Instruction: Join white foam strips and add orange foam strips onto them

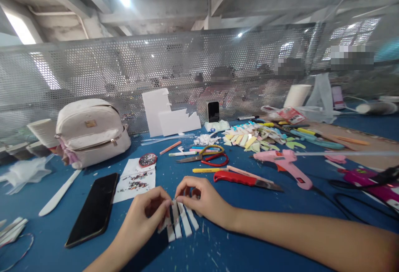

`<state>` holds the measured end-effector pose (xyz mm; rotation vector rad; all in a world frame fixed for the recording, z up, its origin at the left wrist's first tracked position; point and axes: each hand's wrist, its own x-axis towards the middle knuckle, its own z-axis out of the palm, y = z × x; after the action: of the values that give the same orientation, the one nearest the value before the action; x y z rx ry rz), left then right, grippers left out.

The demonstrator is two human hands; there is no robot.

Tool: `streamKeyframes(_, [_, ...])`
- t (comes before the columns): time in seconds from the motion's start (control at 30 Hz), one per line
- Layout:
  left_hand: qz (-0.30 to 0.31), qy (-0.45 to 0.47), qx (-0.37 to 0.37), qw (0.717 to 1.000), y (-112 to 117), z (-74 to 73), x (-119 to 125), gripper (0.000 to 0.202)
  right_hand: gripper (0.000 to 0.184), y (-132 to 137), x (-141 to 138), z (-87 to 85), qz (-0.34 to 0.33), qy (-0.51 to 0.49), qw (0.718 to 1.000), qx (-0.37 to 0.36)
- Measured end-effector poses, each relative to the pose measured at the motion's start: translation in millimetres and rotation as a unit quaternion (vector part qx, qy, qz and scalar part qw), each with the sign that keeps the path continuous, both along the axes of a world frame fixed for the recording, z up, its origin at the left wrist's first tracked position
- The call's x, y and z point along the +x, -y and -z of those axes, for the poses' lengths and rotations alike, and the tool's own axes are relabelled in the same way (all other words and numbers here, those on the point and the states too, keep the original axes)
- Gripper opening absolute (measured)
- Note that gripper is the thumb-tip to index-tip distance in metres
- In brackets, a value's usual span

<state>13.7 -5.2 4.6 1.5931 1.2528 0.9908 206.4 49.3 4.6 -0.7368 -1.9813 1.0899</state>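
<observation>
Two bare hands work at the lower centre of the frame over flat white strips (186, 224) fanned out on a blue tabletop (237, 257). The left hand (149, 207) pinches the strips' upper ends between thumb and forefinger; the right hand (204, 201), its fingers curled, pinches just beside it, though which strip each grasps cannot be told. Just above the left hand, a white paper sheet (132, 168) carries dark, glittering bits, a round red-rimmed dish (147, 160) at its upper right corner. A black smartphone (93, 209) lies at lower left, below a pale zippered backpack (90, 133). Near the right hand rest a knife with a red handle (233, 178) and a slim yellow pen (202, 170); above them lie scissors with yellow and red handles (215, 155). A pink glue gun (291, 164) occupies the right side, below a pile of pastel pieces (249, 137). A perforated metal screen (174, 64) spans the background.
</observation>
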Motion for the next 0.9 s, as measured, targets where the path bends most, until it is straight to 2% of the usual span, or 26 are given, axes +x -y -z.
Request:
streamKeyframes(0.2, [0.011, -0.006, -0.001, 1.0, -1.3, 2.9, -2.6, 0.04, 0.004, 0.3, 0.2, 0.0, 0.0, -0.004, 1.0, -0.002])
streamKeyframes(0.47, [0.004, -0.009, -0.003, 1.0, 1.7, -3.9, 0.5, 0.039, 0.004, -0.8, 1.0, 0.8, -0.004, -0.008, 1.0, -0.006])
streamKeyframes(0.9, [0.013, -0.009, -0.006, 1.0, -0.1, 0.9, -1.3, 0.036, 0.005, 0.1, 0.7, -1.4, -0.001, -0.01, 1.0, -0.002])
